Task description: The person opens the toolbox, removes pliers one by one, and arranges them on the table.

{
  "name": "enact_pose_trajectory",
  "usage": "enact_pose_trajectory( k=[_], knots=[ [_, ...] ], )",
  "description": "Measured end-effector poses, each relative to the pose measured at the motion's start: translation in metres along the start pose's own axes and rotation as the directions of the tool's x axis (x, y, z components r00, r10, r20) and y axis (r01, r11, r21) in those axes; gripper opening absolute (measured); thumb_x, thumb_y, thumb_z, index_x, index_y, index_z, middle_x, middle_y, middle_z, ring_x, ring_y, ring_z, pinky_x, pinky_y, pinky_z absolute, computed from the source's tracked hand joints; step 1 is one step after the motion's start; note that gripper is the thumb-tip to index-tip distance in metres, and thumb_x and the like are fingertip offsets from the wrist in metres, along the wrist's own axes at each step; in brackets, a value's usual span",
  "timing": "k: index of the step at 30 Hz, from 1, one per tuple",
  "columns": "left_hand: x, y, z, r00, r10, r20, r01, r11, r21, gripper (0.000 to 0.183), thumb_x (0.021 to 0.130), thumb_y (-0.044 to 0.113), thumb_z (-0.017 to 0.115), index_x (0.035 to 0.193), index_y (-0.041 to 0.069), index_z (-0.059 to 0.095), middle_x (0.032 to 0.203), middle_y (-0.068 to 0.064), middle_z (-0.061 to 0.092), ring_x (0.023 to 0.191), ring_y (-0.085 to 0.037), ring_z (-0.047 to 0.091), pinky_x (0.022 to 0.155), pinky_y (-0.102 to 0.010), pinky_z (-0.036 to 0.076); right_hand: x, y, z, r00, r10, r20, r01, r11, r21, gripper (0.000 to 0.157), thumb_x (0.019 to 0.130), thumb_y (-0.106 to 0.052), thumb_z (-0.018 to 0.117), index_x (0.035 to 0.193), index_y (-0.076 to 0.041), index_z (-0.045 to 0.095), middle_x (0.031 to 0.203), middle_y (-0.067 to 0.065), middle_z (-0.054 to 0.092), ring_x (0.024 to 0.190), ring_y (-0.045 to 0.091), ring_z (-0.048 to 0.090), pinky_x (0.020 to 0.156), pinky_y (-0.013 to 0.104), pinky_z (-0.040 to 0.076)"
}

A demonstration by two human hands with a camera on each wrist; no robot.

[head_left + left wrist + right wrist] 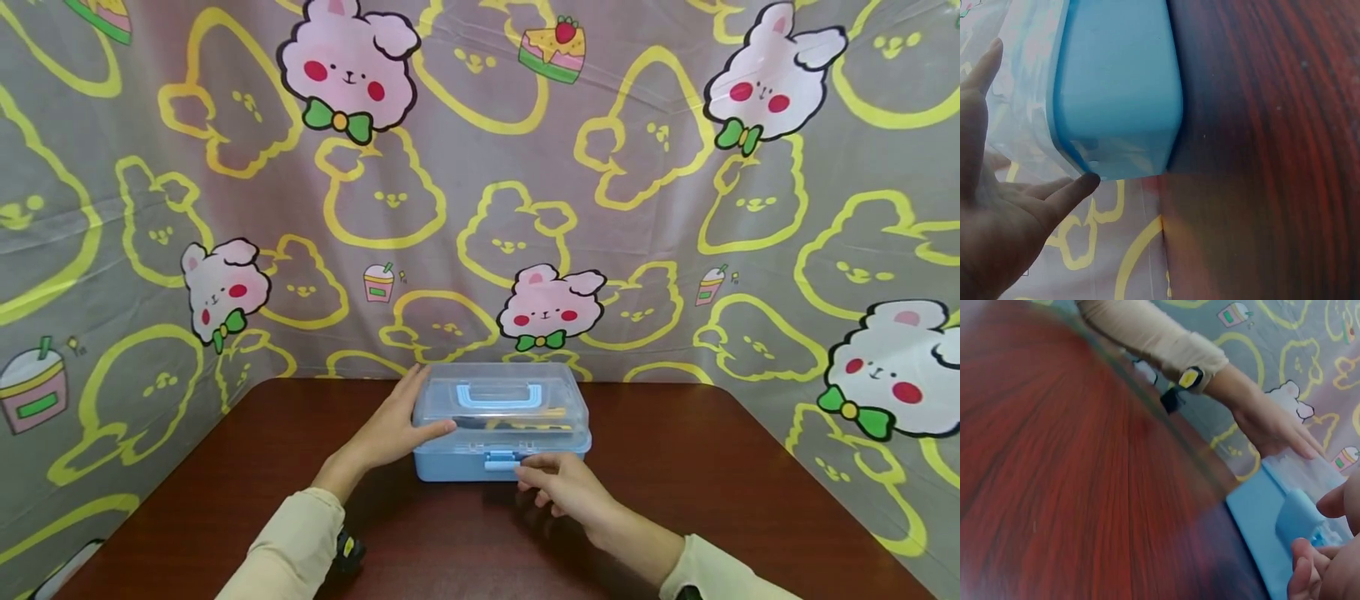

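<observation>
A storage box with a light blue base (453,469) and a clear lid (558,379) stands at the middle of the table. On the lid lies a blue carry handle (499,402). My left hand (384,429) rests on the box's left side, thumb on the front of the lid and fingers stretched along the end. In the left wrist view, a fingertip is right at the corner of the rim. My right hand (570,492) is at the front, its thumb and curled fingers at the blue latch (1297,515). Yellow and dark items (517,424) show faintly through the lid.
The dark red-brown wooden table (652,442) spreads around the box. Behind and beside it hangs a grey curtain (465,158) printed with cartoon rabbits, close to the table's back edge. A black strap device (348,550) sits on the left wrist.
</observation>
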State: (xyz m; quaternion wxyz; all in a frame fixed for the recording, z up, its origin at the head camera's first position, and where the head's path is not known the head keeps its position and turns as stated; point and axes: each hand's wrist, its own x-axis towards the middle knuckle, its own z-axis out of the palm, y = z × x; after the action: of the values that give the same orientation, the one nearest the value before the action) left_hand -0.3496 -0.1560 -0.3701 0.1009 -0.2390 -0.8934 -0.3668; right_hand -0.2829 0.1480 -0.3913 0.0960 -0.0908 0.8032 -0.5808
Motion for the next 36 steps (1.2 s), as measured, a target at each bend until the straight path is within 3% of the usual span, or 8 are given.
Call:
enact_pose_trajectory(
  k=[6, 10, 14, 16, 19, 23, 27, 36],
  knots=[
    [-0.005, 0.003, -0.003, 1.0, -0.001, -0.015, 0.001, 1.0, 0.002, 0.115, 0.085, 0.054, 0.082, 0.166, 0.009, 0.015, 0.167, -0.014, 0.023, 0.147, -0.034, 0.032, 0.112, -0.059, 0.033, -0.008, 0.003, -0.021, 0.977, -0.173, -0.128, 0.137, 0.96, -0.246, 0.02, 0.095, -0.021, 0.076, 0.109, -0.006, 0.077, 0.094, 0.001, 0.071, 0.072, 0.022, 0.063, 0.063, 0.035, 0.051],
    [-0.012, -0.001, -0.009, 1.0, -0.025, -0.001, 0.025, 0.998, 0.059, 0.118, 0.084, 0.059, 0.081, 0.165, 0.004, 0.016, 0.166, -0.018, 0.026, 0.149, -0.037, 0.031, 0.112, -0.061, 0.032, -0.011, 0.007, -0.039, 0.952, -0.214, -0.219, 0.129, 0.929, -0.346, 0.008, 0.094, -0.02, 0.078, 0.096, -0.012, 0.078, 0.086, -0.002, 0.07, 0.069, 0.02, 0.064, 0.063, 0.034, 0.051],
    [-0.02, -0.003, -0.013, 0.993, -0.098, 0.062, 0.093, 0.993, 0.074, 0.122, 0.083, 0.06, 0.081, 0.163, -0.004, 0.015, 0.162, -0.024, 0.032, 0.145, -0.041, 0.037, 0.109, -0.061, 0.037, -0.007, 0.013, -0.056, 0.932, -0.19, -0.308, 0.061, 0.922, -0.383, 0.022, 0.09, -0.029, 0.083, 0.088, -0.01, 0.072, 0.075, 0.0, 0.064, 0.066, 0.017, 0.059, 0.059, 0.032, 0.046],
    [-0.023, -0.003, -0.014, 0.988, -0.128, 0.092, 0.121, 0.99, 0.078, 0.121, 0.083, 0.058, 0.083, 0.161, -0.007, 0.017, 0.158, -0.026, 0.039, 0.141, -0.041, 0.043, 0.107, -0.059, 0.041, -0.002, 0.017, -0.064, 0.931, -0.175, -0.32, 0.038, 0.918, -0.394, 0.037, 0.087, -0.037, 0.086, 0.097, -0.005, 0.068, 0.076, 0.002, 0.062, 0.068, 0.018, 0.057, 0.06, 0.032, 0.045],
    [-0.025, -0.005, -0.012, 0.985, -0.133, 0.113, 0.126, 0.99, 0.069, 0.116, 0.083, 0.053, 0.085, 0.16, -0.008, 0.022, 0.151, -0.024, 0.049, 0.137, -0.038, 0.049, 0.104, -0.056, 0.044, 0.005, 0.022, -0.074, 0.947, -0.157, -0.281, 0.026, 0.907, -0.419, 0.067, 0.084, -0.044, 0.087, 0.124, 0.003, 0.061, 0.091, 0.006, 0.065, 0.08, 0.022, 0.06, 0.068, 0.037, 0.05],
    [-0.025, -0.009, -0.007, 0.988, -0.086, 0.128, 0.082, 0.996, 0.038, 0.107, 0.083, 0.049, 0.086, 0.159, -0.002, 0.031, 0.142, -0.015, 0.059, 0.129, -0.03, 0.057, 0.103, -0.054, 0.045, 0.014, 0.029, -0.08, 0.969, -0.176, -0.174, 0.071, 0.87, -0.487, 0.091, 0.086, -0.047, 0.084, 0.149, 0.006, 0.045, 0.129, 0.021, 0.064, 0.117, 0.038, 0.06, 0.095, 0.055, 0.049],
    [-0.024, -0.01, -0.004, 0.99, -0.051, 0.132, 0.054, 0.998, -0.021, 0.098, 0.085, 0.044, 0.086, 0.158, 0.001, 0.035, 0.135, -0.01, 0.064, 0.121, -0.027, 0.06, 0.101, -0.054, 0.046, 0.022, 0.032, -0.08, 0.972, -0.206, -0.11, 0.127, 0.861, -0.492, 0.093, 0.089, -0.047, 0.082, 0.153, 0.006, 0.04, 0.149, 0.026, 0.05, 0.138, 0.045, 0.044, 0.108, 0.066, 0.033],
    [-0.026, -0.017, 0.001, 0.989, -0.064, 0.137, 0.068, 0.997, -0.023, 0.097, 0.09, 0.05, 0.079, 0.162, 0.006, 0.031, 0.137, -0.007, 0.063, 0.126, -0.025, 0.057, 0.104, -0.054, 0.043, 0.026, 0.032, -0.079, 0.958, -0.257, -0.127, 0.165, 0.856, -0.49, 0.087, 0.089, -0.044, 0.082, 0.151, 0.005, 0.047, 0.145, 0.022, 0.055, 0.135, 0.041, 0.049, 0.108, 0.064, 0.036]
  ],
)
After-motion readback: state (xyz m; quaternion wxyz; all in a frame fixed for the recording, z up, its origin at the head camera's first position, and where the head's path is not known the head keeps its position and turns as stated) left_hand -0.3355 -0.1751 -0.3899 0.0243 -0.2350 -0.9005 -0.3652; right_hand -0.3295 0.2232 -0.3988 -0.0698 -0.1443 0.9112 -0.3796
